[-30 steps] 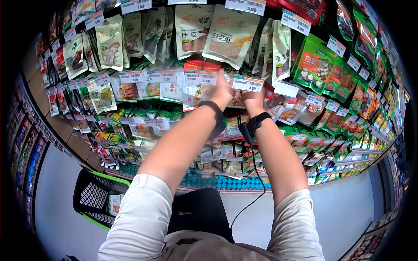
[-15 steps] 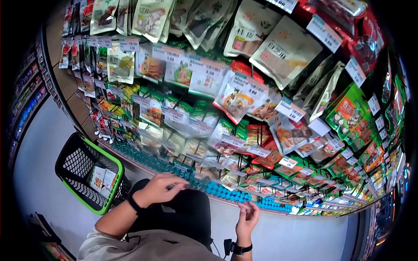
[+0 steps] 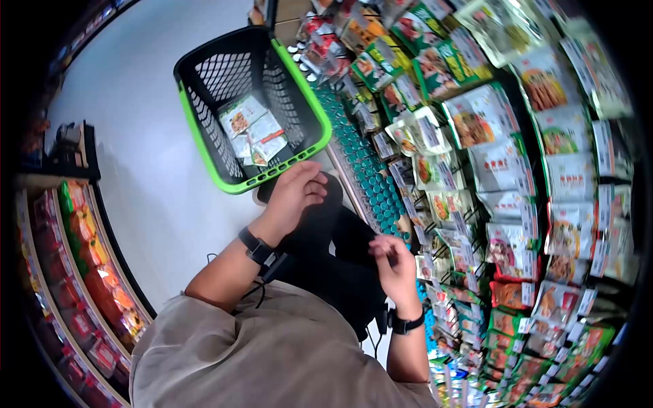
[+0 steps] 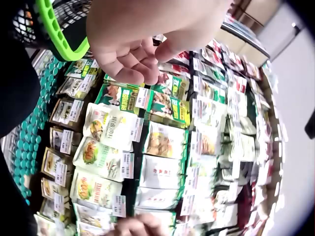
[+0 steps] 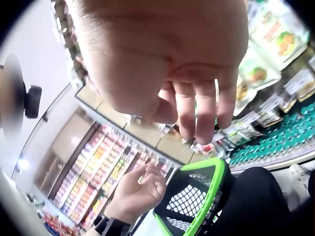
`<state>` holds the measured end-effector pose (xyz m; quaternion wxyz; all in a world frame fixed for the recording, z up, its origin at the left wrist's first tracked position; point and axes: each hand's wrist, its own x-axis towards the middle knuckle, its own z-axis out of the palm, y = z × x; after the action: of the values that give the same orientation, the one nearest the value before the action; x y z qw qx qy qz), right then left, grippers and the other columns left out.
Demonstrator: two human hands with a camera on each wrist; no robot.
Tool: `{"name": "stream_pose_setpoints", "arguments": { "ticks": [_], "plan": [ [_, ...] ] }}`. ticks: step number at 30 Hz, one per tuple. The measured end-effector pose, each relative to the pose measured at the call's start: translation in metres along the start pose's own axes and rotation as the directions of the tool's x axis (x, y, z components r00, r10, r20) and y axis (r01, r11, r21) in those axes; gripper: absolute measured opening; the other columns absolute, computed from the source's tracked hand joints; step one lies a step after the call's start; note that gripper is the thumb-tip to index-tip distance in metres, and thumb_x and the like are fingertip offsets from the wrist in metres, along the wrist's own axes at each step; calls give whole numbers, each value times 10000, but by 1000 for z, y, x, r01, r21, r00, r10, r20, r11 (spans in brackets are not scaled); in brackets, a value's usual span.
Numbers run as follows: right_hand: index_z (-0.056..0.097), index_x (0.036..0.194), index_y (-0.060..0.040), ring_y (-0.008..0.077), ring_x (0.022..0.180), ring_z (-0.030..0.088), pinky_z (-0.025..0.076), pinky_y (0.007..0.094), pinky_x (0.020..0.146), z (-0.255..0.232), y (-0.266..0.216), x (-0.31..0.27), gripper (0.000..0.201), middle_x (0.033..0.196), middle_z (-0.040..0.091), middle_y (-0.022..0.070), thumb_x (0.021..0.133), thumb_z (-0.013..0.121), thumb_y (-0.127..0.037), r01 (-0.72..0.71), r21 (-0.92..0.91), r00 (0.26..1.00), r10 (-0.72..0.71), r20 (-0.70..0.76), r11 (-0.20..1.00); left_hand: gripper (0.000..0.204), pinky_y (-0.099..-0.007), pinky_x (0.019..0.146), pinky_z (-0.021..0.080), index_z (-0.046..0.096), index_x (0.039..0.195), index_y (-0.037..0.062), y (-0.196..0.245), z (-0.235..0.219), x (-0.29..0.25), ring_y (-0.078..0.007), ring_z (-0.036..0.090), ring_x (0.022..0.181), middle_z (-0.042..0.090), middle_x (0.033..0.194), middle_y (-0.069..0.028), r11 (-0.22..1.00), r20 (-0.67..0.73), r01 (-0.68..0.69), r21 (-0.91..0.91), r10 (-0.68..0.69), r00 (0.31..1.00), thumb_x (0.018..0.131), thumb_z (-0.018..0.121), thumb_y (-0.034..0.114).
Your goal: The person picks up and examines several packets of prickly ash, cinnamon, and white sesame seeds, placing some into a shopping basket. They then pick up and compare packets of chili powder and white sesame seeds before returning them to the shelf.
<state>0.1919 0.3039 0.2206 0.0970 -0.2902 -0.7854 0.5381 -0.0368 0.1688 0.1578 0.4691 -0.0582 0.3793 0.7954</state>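
My left hand hangs loosely curled, holding nothing, and overlaps the near rim of a black shopping basket with a green edge in the head view. Several flat food packets lie on the basket's bottom. To the right, my right hand is raised in front of the shelf with relaxed, bent fingers and nothing in it. The left wrist view has the left hand above rows of seasoning packets. In the right wrist view the fingers of the right hand dangle loosely.
Hanging packets with price tags fill the shelf on the right. Teal-capped containers line its lowest level, beside the basket. Another stocked shelf stands at the left, across a pale floor.
Both hands have come away from the hanging packets and down before the body. The view has swung left and down toward the basket, and the left hand is now by its rim.
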Motion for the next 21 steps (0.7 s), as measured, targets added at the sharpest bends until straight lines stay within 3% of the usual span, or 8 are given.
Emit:
{"name": "stream_pose_setpoints", "arguments": {
  "ticks": [3,4,6,7,8,11,14,21],
  "plan": [
    [608,1180,-3,147,948,652,509,254,839,56,-24,81,281,1055,679,101,905,611,58,106,-148,976,-75,203,983,167,-257,750,507,580,1146,67,12,-49,17,-113,633,897,647,1005,-40,969,-81,-114,217,134,988,1014,516,147],
    [609,1183,-7,184,997,647,504,272,867,80,-26,103,291,1103,661,127,897,621,50,105,-151,969,-67,237,983,225,-337,888,485,575,1154,54,6,-78,30,-180,642,972,657,1029,-66,851,-31,-265,454,312,950,959,580,165],
    [593,1249,-28,336,1223,564,449,364,1013,124,-6,141,373,1312,570,215,886,667,-60,180,-189,943,-115,312,965,317,-402,988,434,575,1153,49,19,-115,27,-234,633,1028,664,1037,-83,164,118,-256,953,575,809,882,643,199],
    [579,1278,-35,359,1265,523,416,386,1048,147,8,154,414,1354,539,223,881,677,-100,191,-245,949,-116,292,951,366,-435,1038,409,574,1152,47,24,-135,25,-261,629,1055,668,1042,-91,-257,261,-124,958,616,743,844,675,216],
    [564,1307,-42,381,1306,482,383,408,1082,171,22,162,457,1396,508,230,877,686,-140,197,-297,955,-114,272,934,411,-444,1035,375,611,1111,75,13,-172,30,-278,616,1051,674,1017,-87,-366,294,-78,927,585,756,754,719,248],
    [425,1458,-77,393,1435,314,257,497,1165,219,52,172,663,1560,315,225,869,687,-235,133,-449,938,34,345,884,354,-392,938,412,638,1061,105,19,-208,26,-240,623,993,675,977,-64,-467,67,43,883,217,974,739,723,223],
    [321,1514,-75,383,1459,265,241,553,1161,239,43,151,746,1602,227,209,867,667,-209,180,-621,912,107,396,763,236,-352,871,415,698,932,140,23,-220,29,-222,629,934,682,896,-33,-469,98,55,882,295,950,706,719,204],
    [393,1469,-33,381,1442,320,275,512,1166,214,76,142,694,1546,327,254,861,686,-195,124,-237,840,25,542,963,226,-375,887,429,766,911,191,92,-297,45,-266,649,894,719,842,-67,-518,51,153,842,358,932,706,672,171]
  ]
}}
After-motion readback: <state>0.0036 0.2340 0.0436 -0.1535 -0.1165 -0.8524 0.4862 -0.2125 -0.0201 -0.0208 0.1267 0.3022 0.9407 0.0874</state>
